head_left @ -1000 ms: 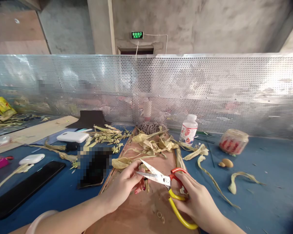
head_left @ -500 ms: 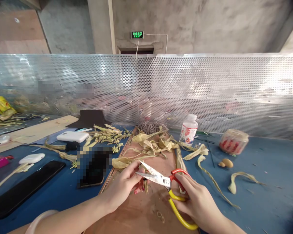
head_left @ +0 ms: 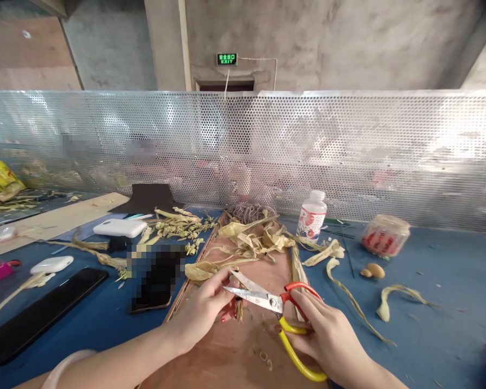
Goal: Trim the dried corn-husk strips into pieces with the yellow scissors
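My right hand (head_left: 328, 327) grips a pair of scissors (head_left: 272, 302) by its handles, one red and one yellow. The blades stand apart and point left, their tips at the fingers of my left hand (head_left: 210, 300). Those fingers pinch a small bundle of dried plant strands (head_left: 238, 309), whose cut-looking ends hang below the blades. Most of the bundle is hidden behind the blades and fingers. Beneath both hands lies a brown wooden board (head_left: 222, 362), with small pale rings (head_left: 266, 359) on it.
Dried husks (head_left: 251, 243) and a wire tangle (head_left: 251, 213) lie at the board's far end. To the right are a white bottle (head_left: 311, 216), a jar (head_left: 385, 236) and a small tan gourd (head_left: 373, 270). Phones (head_left: 40, 316) lie left. A perforated metal screen (head_left: 243, 140) closes off the back.
The scissor blades have closed slightly near the left fingertips. Both hands otherwise keep nearly the same place, and the view has shifted very little.
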`<state>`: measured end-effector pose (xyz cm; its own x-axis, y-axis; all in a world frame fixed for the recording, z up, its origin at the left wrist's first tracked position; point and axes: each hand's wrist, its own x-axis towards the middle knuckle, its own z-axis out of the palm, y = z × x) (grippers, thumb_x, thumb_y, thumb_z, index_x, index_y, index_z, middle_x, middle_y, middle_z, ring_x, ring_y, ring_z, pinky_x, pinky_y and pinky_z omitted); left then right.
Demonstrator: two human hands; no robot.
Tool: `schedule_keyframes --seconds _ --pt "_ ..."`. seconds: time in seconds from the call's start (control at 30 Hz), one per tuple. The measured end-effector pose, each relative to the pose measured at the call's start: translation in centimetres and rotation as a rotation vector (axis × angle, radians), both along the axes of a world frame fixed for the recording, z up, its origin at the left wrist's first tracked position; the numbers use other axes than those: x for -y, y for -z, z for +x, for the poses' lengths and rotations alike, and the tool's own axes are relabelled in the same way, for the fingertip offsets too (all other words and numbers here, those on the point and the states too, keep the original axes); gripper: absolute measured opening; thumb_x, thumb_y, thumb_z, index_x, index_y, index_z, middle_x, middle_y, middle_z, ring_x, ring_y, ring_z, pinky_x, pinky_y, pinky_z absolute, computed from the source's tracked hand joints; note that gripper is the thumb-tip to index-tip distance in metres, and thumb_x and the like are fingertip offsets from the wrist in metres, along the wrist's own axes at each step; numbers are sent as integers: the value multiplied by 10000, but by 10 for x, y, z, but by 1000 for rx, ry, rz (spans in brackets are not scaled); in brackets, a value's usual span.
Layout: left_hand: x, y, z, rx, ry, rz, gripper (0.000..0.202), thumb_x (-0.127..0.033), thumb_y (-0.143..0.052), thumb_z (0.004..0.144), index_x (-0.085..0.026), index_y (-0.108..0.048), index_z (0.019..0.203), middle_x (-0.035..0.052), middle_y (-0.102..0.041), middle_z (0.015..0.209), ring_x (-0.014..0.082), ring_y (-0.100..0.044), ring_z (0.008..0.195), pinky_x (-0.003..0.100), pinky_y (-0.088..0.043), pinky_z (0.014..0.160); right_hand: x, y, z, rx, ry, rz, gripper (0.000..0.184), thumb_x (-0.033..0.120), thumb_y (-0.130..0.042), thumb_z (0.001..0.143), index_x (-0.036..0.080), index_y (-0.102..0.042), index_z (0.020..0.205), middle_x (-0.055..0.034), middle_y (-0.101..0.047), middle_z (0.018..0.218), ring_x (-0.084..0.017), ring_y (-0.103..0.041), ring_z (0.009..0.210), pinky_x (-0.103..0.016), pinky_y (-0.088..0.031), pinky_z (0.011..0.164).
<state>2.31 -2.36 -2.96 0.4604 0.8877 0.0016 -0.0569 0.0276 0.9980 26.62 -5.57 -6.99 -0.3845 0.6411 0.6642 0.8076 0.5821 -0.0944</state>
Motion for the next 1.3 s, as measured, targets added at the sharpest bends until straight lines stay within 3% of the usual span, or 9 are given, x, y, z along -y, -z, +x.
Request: schedule_keyframes --seconds 0.37,0.6,0.8,1.1,1.3 --pt "1 -2 0 1 -25 -31 160 -335 -570 814 -186 -540 867 -31 -493 648 77 -405 525 230 -308 518 1 -3 -2 19 35 -18 347 226 -527 733 189 -452 1070 -36 -648 790 -166 -638 659 -245 -502 553" --pt "-1 7 0 33 7 -62 353 -325 -582 816 -208 -510 1141 4 -555 757 97 -465 566 245 -324 518 4 -6 -5 71 58 -96 280 244 -527 679 205 -449 945 -49 -614 800 -186 -603 683 -281 -499 570" --pt "-1 4 0 -7 6 -44 352 -399 -571 824 -205 -513 1111 -2 -536 754 91 -449 566 246 -327 522 5 -5 -6 97 90 -92 307 254 -522 683 201 -440 974 -67 -613 842 -211 -603 717 -312 -504 581" --pt "2 -2 2 7 19 -49 275 -458 -536 835 -185 -524 870 -14 -506 715 84 -412 565 242 -320 539 5 -5 -6 89 108 -77 315 266 -516 692 193 -428 986 -76 -603 856 -219 -602 748 -323 -509 605" --pt "2 -3 3 69 1 -76 264 -444 -552 830 -189 -529 893 -15 -509 704 85 -422 564 230 -312 530 6 -7 -7 77 129 -55 318 256 -525 673 204 -439 974 -67 -608 848 -210 -603 738 -310 -505 597"
